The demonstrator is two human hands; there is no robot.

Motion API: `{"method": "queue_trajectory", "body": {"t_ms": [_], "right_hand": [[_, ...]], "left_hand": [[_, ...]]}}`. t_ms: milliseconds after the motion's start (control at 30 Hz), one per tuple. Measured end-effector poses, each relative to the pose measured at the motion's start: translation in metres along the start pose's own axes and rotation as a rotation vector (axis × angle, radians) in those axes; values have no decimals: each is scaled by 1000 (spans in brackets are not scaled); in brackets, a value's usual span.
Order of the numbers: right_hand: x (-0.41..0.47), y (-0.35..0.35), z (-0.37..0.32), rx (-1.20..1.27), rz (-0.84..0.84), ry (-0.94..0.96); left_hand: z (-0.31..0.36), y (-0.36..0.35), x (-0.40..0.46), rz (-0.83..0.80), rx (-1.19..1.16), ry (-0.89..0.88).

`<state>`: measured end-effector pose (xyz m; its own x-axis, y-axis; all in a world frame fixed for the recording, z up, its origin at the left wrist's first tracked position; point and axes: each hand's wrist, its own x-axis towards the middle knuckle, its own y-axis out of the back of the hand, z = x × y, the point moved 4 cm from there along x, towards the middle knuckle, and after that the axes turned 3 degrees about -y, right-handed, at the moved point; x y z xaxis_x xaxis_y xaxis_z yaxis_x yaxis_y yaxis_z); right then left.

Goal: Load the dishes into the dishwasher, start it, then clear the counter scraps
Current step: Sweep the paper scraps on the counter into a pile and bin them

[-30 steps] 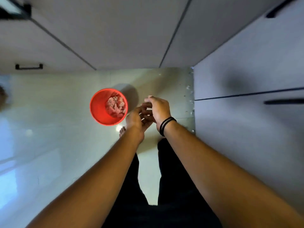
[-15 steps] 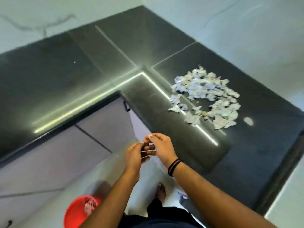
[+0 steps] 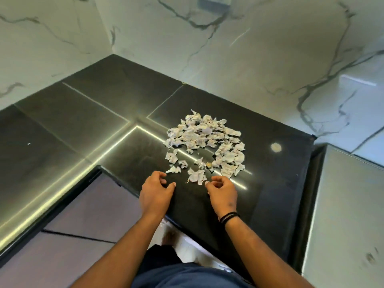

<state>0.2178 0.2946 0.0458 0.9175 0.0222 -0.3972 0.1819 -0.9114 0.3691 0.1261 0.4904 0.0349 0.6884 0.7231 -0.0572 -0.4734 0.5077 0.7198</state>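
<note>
Head view: paper scraps [image 3: 204, 142] lie just beyond both empty, loosely curled hands, left hand [image 3: 156, 192] and right hand [image 3: 222, 191]; right nearer.

Your arms are bare from the bottom edge of the view up to the hands, with no sleeves showing on either one. Your left hand [image 3: 156, 194] carries no ring, watch or band that can be seen. Your right hand [image 3: 223, 193] is likewise plain, but its wrist wears thin black bands [image 3: 229, 217], two or three narrow loops lying close together like hair ties. Below, between your arms, you have on dark navy clothing [image 3: 182, 273], seemingly trousers or shorts; the fabric is plain, without visible print, and blurred at the frame's edge.
</note>
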Motion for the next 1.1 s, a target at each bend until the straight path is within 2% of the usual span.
{"method": "queue_trajectory", "body": {"t_ms": [167,300,367,433,500,567,633,667,800,867,967,1033,1100], "right_hand": [[13,-25,-23,-41,25,28],[27,-47,-43,-65,13,57],[33,-44,-56,-11,82,125],[37,-26,-67,41,301,230],[46,-6,-64,-4,512,248],[60,4,-50,-70,518,97],[71,1,-34,-142,419,-24],[72,-6,-30,-196,374,-15],[63,-41,-36,-207,252,133],[59,-46,-45,-216,309,180],[58,-41,-68,-405,451,379],[64,-39,-84,-536,487,509],[73,-39,-100,-625,483,526]], "left_hand": [[21,-10,39,-88,23,-108],[38,-22,67,-244,-10,-256],[43,-24,80,-294,-64,-350],[45,-18,90,-193,-83,-473],[41,-7,99,7,-67,-524],[29,-5,113,59,-50,-435],[18,-14,127,-78,3,-333],[15,-20,132,-155,44,-337],[18,-40,139,-340,132,-529],[23,-44,136,-416,131,-621],[23,-42,131,-475,44,-702],[25,-35,132,-479,-120,-657],[28,-27,136,-458,-327,-540]]}}
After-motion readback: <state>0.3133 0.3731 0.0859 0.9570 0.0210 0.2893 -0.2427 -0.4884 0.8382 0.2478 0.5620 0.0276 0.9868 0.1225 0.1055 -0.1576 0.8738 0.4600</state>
